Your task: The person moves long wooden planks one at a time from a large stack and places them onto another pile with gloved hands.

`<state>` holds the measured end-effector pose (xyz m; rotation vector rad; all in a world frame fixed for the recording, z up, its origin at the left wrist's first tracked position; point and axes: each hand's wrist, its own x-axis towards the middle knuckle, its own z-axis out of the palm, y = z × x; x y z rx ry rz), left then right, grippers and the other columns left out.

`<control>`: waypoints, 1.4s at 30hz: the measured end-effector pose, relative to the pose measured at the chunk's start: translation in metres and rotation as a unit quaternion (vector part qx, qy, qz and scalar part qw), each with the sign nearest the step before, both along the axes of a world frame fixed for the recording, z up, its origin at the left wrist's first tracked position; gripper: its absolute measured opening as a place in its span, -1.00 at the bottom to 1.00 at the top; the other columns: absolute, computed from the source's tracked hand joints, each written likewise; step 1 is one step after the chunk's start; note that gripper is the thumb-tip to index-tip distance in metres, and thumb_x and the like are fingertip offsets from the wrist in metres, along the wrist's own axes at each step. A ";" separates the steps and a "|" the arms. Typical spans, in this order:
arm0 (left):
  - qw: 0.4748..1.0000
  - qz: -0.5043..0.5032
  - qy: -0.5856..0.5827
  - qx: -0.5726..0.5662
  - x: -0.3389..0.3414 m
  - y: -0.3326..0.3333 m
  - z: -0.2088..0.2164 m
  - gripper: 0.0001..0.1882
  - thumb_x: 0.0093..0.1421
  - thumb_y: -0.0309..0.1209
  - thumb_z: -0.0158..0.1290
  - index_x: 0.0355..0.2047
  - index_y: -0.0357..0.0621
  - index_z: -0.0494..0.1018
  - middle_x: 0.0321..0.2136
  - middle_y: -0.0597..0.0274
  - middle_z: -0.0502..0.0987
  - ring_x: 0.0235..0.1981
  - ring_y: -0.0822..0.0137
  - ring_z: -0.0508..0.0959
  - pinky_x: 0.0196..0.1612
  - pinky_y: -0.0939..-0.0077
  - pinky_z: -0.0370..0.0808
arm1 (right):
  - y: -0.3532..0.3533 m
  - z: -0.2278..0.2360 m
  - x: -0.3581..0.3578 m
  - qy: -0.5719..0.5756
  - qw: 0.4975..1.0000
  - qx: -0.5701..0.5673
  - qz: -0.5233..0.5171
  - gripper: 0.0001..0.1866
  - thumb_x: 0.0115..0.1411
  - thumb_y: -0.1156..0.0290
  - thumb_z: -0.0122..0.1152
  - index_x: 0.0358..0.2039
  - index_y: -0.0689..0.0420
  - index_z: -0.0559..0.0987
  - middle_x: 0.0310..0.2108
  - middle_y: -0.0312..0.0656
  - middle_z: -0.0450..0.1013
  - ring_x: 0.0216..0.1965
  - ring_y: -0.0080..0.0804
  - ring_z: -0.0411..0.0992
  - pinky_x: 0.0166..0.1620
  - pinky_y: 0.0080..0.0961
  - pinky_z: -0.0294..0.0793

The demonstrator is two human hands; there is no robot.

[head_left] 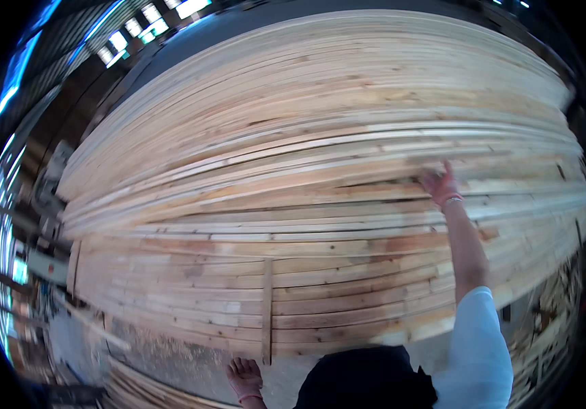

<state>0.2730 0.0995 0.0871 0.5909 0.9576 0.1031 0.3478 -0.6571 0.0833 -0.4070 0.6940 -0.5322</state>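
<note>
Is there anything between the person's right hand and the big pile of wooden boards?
No, nothing visible. The right hand is stretched out flat right against the boards high on the pile, seemingly touching them. The left hand hangs low, apart from the pile.

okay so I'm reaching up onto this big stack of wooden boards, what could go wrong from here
1. The right hand is stretched far up onto the stack of boards; its fingers rest among uneven board edges, so a shifting board might pinch them.
2. The wood looks rough-sawn and both hands are bare, so splinters are likely.
3. The left hand hangs low near loose boards on the floor, a possible trip hazard.
</note>
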 end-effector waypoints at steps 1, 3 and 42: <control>0.996 -0.033 -0.082 -0.022 -0.006 0.012 -0.011 -0.71 0.22 -0.15 -0.05 -0.58 0.04 0.29 -0.60 0.49 0.34 -0.58 0.44 0.32 -0.39 0.50 0.43 | -0.007 -0.004 0.004 -0.007 0.999 0.042 0.012 -0.28 0.10 -0.10 0.21 0.16 0.00 0.23 -0.07 0.04 0.41 -0.16 -0.03 0.47 -0.09 -0.08 0.51; 0.986 -0.069 -0.149 -0.039 -0.011 0.012 -0.010 -0.68 0.21 -0.20 -0.06 -0.63 0.04 0.19 -0.65 0.45 0.21 -0.62 0.43 0.23 -0.47 0.53 0.34 | -0.014 -0.005 0.009 -0.015 0.999 0.033 -0.021 -0.43 0.11 -0.05 0.22 -0.10 0.19 0.42 -0.33 -0.08 0.50 -0.28 -0.19 0.48 -0.19 -0.27 0.58; 0.938 -0.145 -0.204 -0.240 0.056 -0.021 0.049 -0.71 0.10 -0.16 0.18 -0.37 -0.05 0.38 -0.51 0.26 0.39 -0.39 0.18 0.43 -0.04 0.10 0.42 | 0.293 0.127 -0.295 0.498 0.501 -0.637 0.309 -0.56 0.17 0.09 0.23 -0.17 0.22 0.49 -0.44 -0.21 0.41 -0.45 -0.36 0.39 -0.36 -0.34 0.48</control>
